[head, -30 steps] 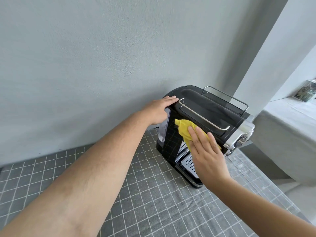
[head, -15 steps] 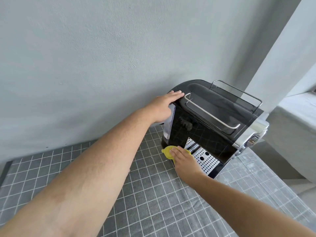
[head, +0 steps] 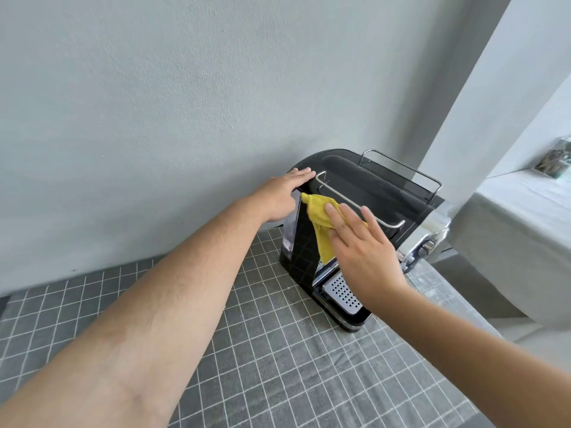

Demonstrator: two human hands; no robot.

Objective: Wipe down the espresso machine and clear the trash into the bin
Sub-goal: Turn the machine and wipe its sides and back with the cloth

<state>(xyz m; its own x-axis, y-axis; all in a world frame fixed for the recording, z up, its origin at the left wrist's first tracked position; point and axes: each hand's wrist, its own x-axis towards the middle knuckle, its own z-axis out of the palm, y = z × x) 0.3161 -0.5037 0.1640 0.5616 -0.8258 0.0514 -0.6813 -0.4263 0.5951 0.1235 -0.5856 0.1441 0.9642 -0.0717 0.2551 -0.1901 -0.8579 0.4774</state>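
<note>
A black espresso machine (head: 375,186) with chrome rails on top stands against the grey wall on a grey checked cloth. My left hand (head: 282,193) rests flat on its top left corner, fingers straight. My right hand (head: 360,251) presses a yellow cloth (head: 318,216) against the machine's glossy side near the top, fingers stretched out over it. Below my right hand the perforated metal drip tray (head: 343,293) shows. No trash or bin is in view.
The grey checked tablecloth (head: 262,350) covers the table in front of the machine. To the right stands a pale pillar (head: 482,118), with a grey draped surface (head: 519,217) beyond the table's right edge. The wall is directly behind the machine.
My right hand has swept the yellow cloth from the machine's base by the drip tray back up to the top of its side. My left hand stays on the top corner.
</note>
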